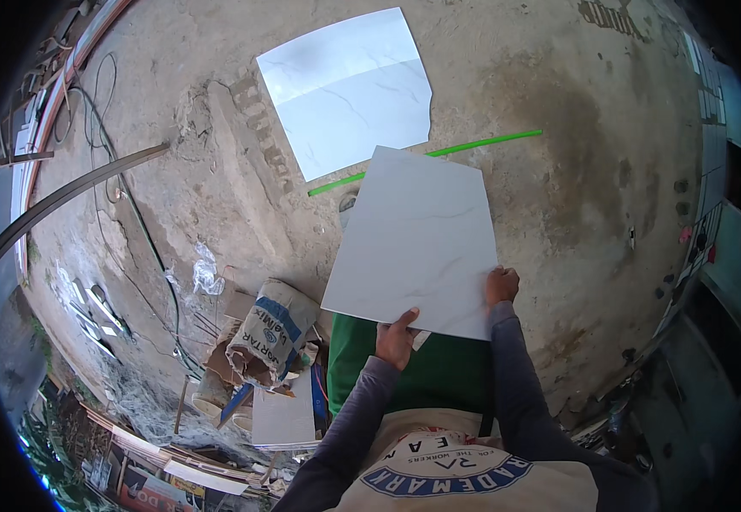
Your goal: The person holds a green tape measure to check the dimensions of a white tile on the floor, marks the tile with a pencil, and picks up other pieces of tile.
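Observation:
A large white tile (413,239) with faint grey veins is held out in front of me, one end over my green trousers (447,367). My left hand (396,339) grips its near edge, the thumb on top and the fingers underneath. At the right edge, near the corner, my right hand (502,286) is closed round the tile. A second white veined tile (353,98) lies on the ground beyond, one side of it uneven. Between the two runs a thin bright green strip (494,141), partly hidden behind the held tile.
To the left stands a torn paper sack (275,328) beside stacked tile pieces (283,418). Clear plastic wrap (208,271) and a long hose (144,226) lie on the concrete floor. A curved metal bar (72,192) reaches in from the left. Loose strips (97,311) lie farther left.

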A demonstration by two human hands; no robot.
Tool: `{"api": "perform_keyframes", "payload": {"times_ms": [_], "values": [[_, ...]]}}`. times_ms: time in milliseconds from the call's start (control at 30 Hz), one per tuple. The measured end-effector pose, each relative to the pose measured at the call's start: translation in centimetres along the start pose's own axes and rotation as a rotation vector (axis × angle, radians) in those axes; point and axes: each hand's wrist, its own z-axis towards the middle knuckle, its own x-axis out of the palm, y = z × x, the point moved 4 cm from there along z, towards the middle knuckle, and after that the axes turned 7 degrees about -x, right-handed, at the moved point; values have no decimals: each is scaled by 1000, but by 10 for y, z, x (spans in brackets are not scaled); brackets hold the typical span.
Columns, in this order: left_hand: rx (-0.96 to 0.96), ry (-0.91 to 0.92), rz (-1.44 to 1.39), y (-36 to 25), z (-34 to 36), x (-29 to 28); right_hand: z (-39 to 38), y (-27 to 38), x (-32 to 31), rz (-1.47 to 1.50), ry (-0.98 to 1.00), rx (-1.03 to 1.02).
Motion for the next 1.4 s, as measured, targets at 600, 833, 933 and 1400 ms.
{"api": "perform_keyframes", "payload": {"times_ms": [600, 833, 933, 1400], "values": [[-107, 341, -105, -41, 352, 84, 304, 221, 143, 173, -218, -634], [-25, 404, -130, -47, 438, 127, 396, 258, 175, 174, -265, -666], [-43, 418, -196, -39, 463, 136, 421, 254, 187, 180, -235, -668], [-127, 164, -269, 24, 595, 125, 528, 202, 288, 143, -330, -726]]}}
